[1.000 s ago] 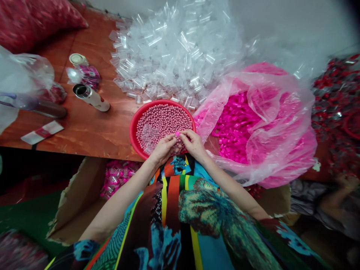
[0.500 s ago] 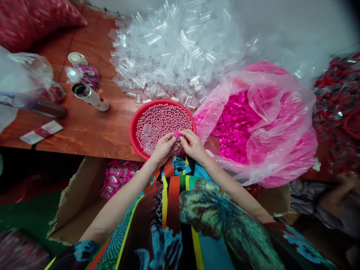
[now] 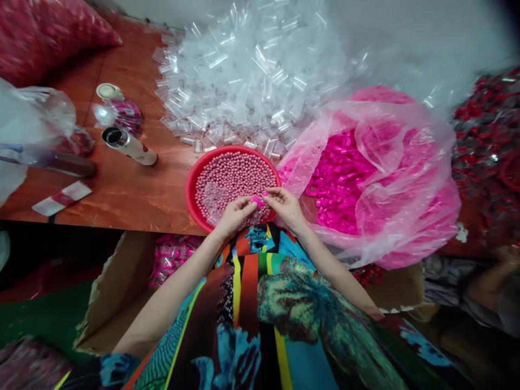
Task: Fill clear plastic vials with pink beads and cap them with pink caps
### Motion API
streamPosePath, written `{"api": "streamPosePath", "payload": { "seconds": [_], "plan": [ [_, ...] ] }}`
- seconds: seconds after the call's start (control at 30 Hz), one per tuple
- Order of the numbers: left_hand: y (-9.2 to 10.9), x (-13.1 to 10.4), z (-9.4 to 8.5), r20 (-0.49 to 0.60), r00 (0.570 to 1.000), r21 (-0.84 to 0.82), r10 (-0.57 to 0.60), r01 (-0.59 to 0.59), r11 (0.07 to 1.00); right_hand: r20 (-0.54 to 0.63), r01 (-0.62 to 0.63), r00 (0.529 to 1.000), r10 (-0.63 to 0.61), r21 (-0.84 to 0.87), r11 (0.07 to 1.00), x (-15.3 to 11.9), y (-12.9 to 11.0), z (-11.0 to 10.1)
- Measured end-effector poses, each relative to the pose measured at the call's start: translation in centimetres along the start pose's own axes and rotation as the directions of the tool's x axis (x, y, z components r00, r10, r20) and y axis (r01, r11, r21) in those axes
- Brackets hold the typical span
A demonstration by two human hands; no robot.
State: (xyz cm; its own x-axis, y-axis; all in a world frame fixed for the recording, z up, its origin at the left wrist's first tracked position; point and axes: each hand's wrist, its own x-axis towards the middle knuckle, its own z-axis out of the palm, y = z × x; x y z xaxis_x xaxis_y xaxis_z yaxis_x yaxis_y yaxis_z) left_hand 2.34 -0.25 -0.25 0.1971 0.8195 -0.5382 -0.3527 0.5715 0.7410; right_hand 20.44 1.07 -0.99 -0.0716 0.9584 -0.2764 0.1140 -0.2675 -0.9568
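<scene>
My left hand and my right hand meet over the near rim of a red bowl filled with small pink beads. Between the fingertips of both hands sits a small bright pink cap. A clear little tube under the left fingers is hard to make out. To the right lies an open pink plastic bag full of bright pink caps. Behind the bowl is a big heap of clear plastic tubes.
On the wooden table at left lie a white cylinder, a round lid, a clear bag and a label strip. A cardboard box with pink pieces stands below the table edge. Red items pile up at right.
The hands stay together over the bowl's near rim, with the pink cap turning slightly between the fingertips. The camera view has shifted a little downward.
</scene>
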Motion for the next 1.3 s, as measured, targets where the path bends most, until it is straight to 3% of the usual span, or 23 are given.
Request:
{"api": "streamPosePath", "payload": {
  "seconds": [0.07,0.17,0.3,0.43,0.7,1.0,1.1,1.3],
  "plan": [
    [-0.1,0.0,0.3,0.002,1.000,0.004,0.009,-0.009,1.000,0.082,0.130,0.989,-0.119,-0.137,0.982,-0.2,-0.7,0.2],
    [0.0,0.1,0.9,-0.021,1.000,-0.056,-0.019,0.018,0.998,0.251,0.346,0.933,-0.258,-0.423,0.837,-0.7,-1.6,0.9],
    [0.0,0.2,1.4,-0.036,0.994,-0.095,-0.104,0.100,0.990,0.296,0.404,0.915,-0.275,-0.684,0.607,-0.6,-1.3,1.9],
    [-0.2,0.3,1.5,-0.071,0.990,-0.122,-0.120,0.111,0.986,0.339,0.454,0.890,-0.304,-0.718,0.528,0.2,-0.4,2.2],
    [-0.2,-0.1,1.3,-0.085,0.979,-0.177,-0.184,0.167,0.970,0.404,0.524,0.851,-0.336,-0.695,0.493,0.4,0.1,2.2],
    [-1.0,-0.6,0.8,-0.079,0.992,-0.161,-0.097,0.083,0.983,0.395,0.525,0.850,-0.347,-0.686,0.504,0.0,0.0,2.6],
    [-1.1,-0.7,0.6,-0.061,0.991,-0.163,-0.118,0.106,0.981,0.403,0.518,0.855,-0.326,-0.686,0.511,-0.1,0.2,2.7],
    [-0.6,-1.1,-0.7,-0.084,0.979,-0.244,-0.188,0.162,0.956,0.423,0.476,0.871,-0.249,-0.602,0.642,0.0,1.4,3.2]
  ]
}}
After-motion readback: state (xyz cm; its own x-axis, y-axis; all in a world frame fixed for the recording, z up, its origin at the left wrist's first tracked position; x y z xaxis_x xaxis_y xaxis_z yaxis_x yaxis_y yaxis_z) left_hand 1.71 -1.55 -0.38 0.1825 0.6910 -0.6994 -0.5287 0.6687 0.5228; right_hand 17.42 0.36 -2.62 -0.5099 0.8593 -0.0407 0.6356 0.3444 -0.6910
